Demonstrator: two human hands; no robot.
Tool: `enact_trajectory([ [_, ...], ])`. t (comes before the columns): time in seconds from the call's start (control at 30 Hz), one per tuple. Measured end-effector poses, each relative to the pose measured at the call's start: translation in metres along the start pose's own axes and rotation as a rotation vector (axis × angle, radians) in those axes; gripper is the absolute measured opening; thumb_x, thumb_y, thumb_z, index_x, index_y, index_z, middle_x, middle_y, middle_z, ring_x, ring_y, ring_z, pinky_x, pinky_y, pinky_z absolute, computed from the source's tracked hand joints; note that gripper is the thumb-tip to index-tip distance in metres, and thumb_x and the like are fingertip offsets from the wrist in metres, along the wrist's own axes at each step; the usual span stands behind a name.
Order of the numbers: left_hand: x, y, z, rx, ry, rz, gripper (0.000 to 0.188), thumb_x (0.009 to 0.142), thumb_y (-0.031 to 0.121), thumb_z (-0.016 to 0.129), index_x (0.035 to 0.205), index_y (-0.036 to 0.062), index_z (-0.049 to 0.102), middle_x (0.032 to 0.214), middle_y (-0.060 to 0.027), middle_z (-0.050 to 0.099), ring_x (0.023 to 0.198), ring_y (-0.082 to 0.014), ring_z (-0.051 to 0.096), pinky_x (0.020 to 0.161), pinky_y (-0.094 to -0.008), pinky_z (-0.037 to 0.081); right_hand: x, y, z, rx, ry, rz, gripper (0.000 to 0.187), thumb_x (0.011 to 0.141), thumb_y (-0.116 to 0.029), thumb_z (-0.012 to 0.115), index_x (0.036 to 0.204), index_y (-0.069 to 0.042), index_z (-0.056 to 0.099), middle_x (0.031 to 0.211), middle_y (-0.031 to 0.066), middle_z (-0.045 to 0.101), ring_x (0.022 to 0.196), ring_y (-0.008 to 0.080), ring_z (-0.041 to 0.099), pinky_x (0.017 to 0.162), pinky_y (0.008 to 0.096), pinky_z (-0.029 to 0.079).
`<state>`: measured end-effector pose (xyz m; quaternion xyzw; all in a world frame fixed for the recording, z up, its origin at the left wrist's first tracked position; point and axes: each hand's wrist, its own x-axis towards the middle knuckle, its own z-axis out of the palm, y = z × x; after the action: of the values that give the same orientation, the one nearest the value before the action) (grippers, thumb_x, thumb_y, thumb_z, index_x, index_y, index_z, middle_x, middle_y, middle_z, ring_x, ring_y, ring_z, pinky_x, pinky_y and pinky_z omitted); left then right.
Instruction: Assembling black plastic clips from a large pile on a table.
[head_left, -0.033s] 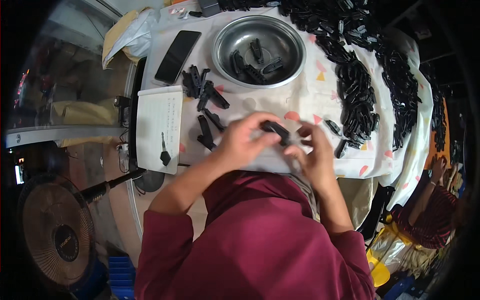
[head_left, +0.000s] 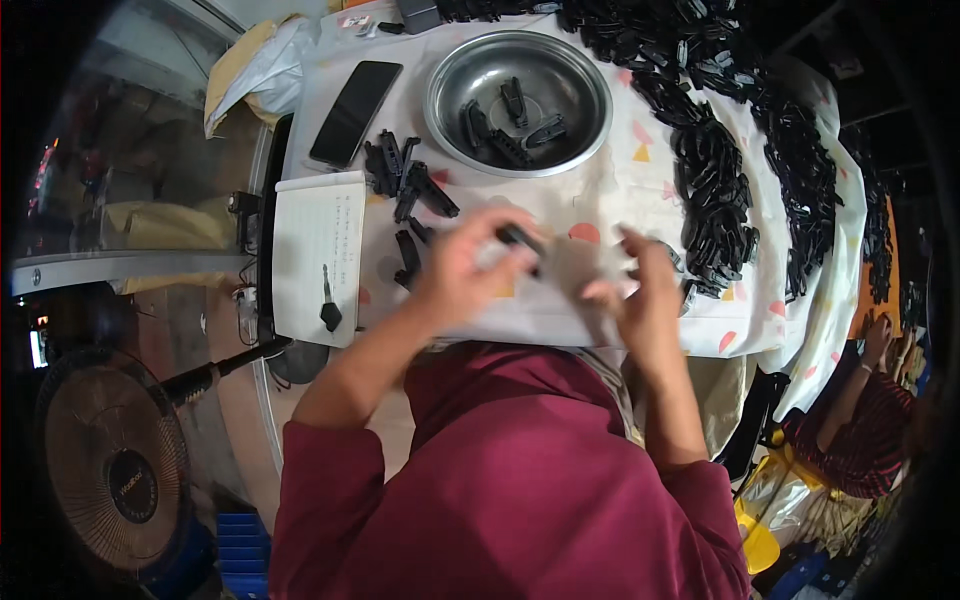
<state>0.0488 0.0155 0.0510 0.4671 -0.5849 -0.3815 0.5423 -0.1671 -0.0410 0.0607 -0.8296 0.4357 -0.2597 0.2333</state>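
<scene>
My left hand (head_left: 462,268) is closed on a small black plastic part (head_left: 520,238) above the near edge of the table. Motion blurs the part, so its finer shape cannot be made out. To its right, my right hand (head_left: 645,290) is apart from it, thumb and fingers spread, with nothing visible between them. Loose black plastic parts (head_left: 425,192) lie beyond my left hand, and my fingers partly cover a few nearer ones. A steel bowl (head_left: 435,125) farther off holds several similar black parts (head_left: 510,148).
A long pile of black parts (head_left: 715,190) runs along the right side. On the left lie a black phone (head_left: 356,112) and an open notebook (head_left: 310,225) with a dark pointed tool (head_left: 330,310) on it. A fan (head_left: 115,470) stands lower left; another person (head_left: 850,430) sits far right.
My hands have moved apart. The left has drawn back leftward with the black part in it; the right has let go and shifted slightly right, its fingers spread.
</scene>
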Motion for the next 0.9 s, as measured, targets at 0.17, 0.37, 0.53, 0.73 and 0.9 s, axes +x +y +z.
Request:
enact_trajectory([
  [0.17, 0.020, 0.000, -0.080, 1.022, -0.077, 0.011, 0.027, 0.068, 0.003, 0.058, 0.095, 0.0061, 0.059, 0.082, -0.0075, 0.054, 0.075, -0.0226, 0.055, 0.065, -0.0315, 0.046, 0.004, 0.053, -0.017, -0.471, -0.056, 0.154, 0.028, 0.070, -0.012, 0.065, 0.096, -0.004, 0.061, 0.094, 0.0123, 0.060, 0.087, 0.0313, 0.056, 0.074, 0.0379, 0.046],
  [0.37, 0.026, -0.008, -0.068, 0.985, -0.165, 0.066, 0.016, 0.073, 0.005, 0.063, 0.089, 0.0055, 0.062, 0.078, -0.0066, 0.058, 0.064, -0.0172, 0.055, 0.057, -0.0281, 0.045, 0.010, 0.036, -0.014, 0.232, 0.022, 0.341, 0.017, 0.076, -0.004, 0.061, 0.093, -0.001, 0.059, 0.084, 0.0124, 0.063, 0.069, 0.0253, 0.062, 0.057, 0.0319, 0.050],
  [0.53, 0.021, 0.027, -0.001, -0.457, 0.102, -0.487, 0.013, 0.083, 0.009, 0.061, 0.091, 0.0028, 0.052, 0.077, -0.0036, 0.059, 0.054, -0.0048, 0.047, 0.049, -0.0194, 0.040, 0.001, -0.021, -0.015, 1.328, -0.050, 0.341, 0.020, 0.078, 0.005, 0.059, 0.098, 0.002, 0.055, 0.091, 0.0165, 0.062, 0.076, 0.0221, 0.063, 0.059, 0.0286, 0.057],
  [0.73, 0.021, 0.045, 0.040, -0.630, 0.168, -0.348, 0.018, 0.084, 0.010, 0.060, 0.094, 0.0031, 0.046, 0.087, -0.0086, 0.061, 0.056, -0.0056, 0.049, 0.051, -0.0189, 0.042, -0.004, -0.042, -0.003, 1.229, 0.180, 0.150, 0.021, 0.073, 0.010, 0.063, 0.091, 0.003, 0.055, 0.098, 0.0137, 0.055, 0.082, 0.0166, 0.058, 0.066, 0.0261, 0.054],
  [0.9, 0.014, 0.035, 0.035, -0.579, 0.001, -0.127, 0.029, 0.086, 0.022, 0.059, 0.099, 0.0008, 0.045, 0.108, -0.0187, 0.058, 0.063, -0.0054, 0.051, 0.058, -0.0183, 0.045, -0.008, -0.042, -0.002, 0.917, 0.244, 0.002, 0.020, 0.072, 0.008, 0.067, 0.088, 0.004, 0.056, 0.098, 0.0125, 0.055, 0.083, 0.0143, 0.056, 0.072, 0.0238, 0.049],
])
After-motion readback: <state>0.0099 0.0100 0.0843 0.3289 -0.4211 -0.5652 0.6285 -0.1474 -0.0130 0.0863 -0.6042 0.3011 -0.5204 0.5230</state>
